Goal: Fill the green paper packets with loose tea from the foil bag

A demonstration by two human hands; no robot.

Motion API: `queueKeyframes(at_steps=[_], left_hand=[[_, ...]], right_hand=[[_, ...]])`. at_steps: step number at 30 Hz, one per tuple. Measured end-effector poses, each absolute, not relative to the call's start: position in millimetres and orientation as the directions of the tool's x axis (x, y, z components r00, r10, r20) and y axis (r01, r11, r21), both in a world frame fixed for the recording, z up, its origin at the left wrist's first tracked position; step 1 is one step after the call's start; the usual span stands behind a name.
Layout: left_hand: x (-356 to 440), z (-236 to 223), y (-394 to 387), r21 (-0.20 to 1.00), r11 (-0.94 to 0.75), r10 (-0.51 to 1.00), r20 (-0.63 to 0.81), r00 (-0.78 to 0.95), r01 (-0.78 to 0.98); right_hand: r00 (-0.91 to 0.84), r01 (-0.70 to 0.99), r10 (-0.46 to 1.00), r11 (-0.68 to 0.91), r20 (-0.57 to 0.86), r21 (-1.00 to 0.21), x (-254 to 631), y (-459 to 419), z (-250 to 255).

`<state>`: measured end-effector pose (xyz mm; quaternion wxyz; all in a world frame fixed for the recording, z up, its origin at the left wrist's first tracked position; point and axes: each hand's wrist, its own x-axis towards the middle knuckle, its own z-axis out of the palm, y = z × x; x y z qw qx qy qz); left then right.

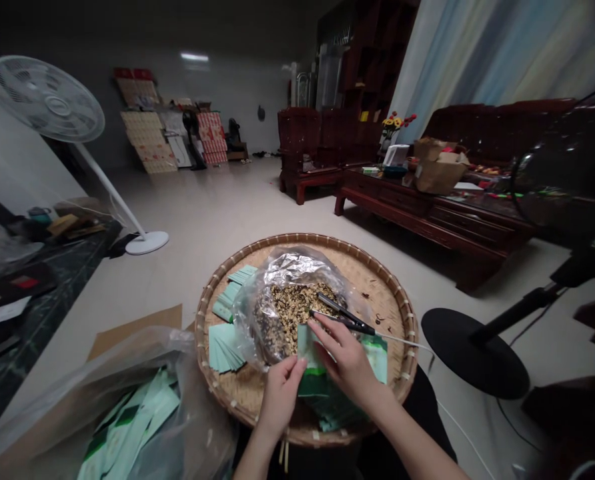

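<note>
In the head view a pale green packet (306,342) with a darker green lower part stands between my hands. My left hand (281,390) is closed, thumb and finger pinching the packet's left edge. My right hand (350,363) lies against its right side, fingers stretched out and apart, fingertips at the top edge. Just beyond those fingertips rests a black tong-shaped tool (345,315) with a white cable. It lies over a clear plastic bag (250,313) of chopped dry yellow and dark bits (290,307). More green packets (335,410) lie below my hands, partly hidden.
A round woven bamboo tray (405,313) holds the bag and fanned stacks of packets (225,348). At lower left a plastic-lined box (177,400) contains more packets. A white fan (147,241), a black fan base (472,350) and a wooden table (427,213) stand around.
</note>
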<state>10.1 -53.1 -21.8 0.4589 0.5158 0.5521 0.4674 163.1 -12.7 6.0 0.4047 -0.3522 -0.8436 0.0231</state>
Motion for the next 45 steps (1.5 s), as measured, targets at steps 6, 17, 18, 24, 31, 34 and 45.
queueKeyframes(at_steps=[6, 17, 18, 24, 31, 34, 45], left_hand=[[4, -17, -54, 0.987, 0.024, 1.000, -0.021, -0.018, 0.159], [0, -25, -55, 0.956, -0.038, 0.996, 0.059, -0.063, 0.292], [0, -25, -55, 0.958, -0.031, 0.997, 0.050, -0.060, 0.285], [0, -27, -54, 0.965, 0.022, 0.999, -0.011, -0.042, 0.261], [6, -24, -55, 0.977, 0.046, 0.999, -0.039, -0.038, 0.208], [7, -24, -55, 0.981, 0.039, 0.999, -0.033, -0.032, 0.189], [3, -27, -55, 0.955, -0.024, 0.998, 0.040, -0.047, 0.295]], right_hand=[[-0.396, 0.547, 0.647, 0.736, 0.652, -0.398, 165, -14, -3], [-0.361, 0.531, 0.694, 0.702, 0.623, -0.475, 160, -16, -6], [-0.368, 0.526, 0.690, 0.708, 0.623, -0.472, 160, -17, -7], [-0.301, 0.496, 0.701, 0.694, 0.646, -0.522, 162, -17, -7], [-0.282, 0.527, 0.664, 0.710, 0.692, -0.467, 157, -18, -13], [-0.272, 0.520, 0.655, 0.716, 0.705, -0.465, 155, -20, -16], [-0.243, 0.464, 0.700, 0.692, 0.671, -0.554, 156, -24, -14]])
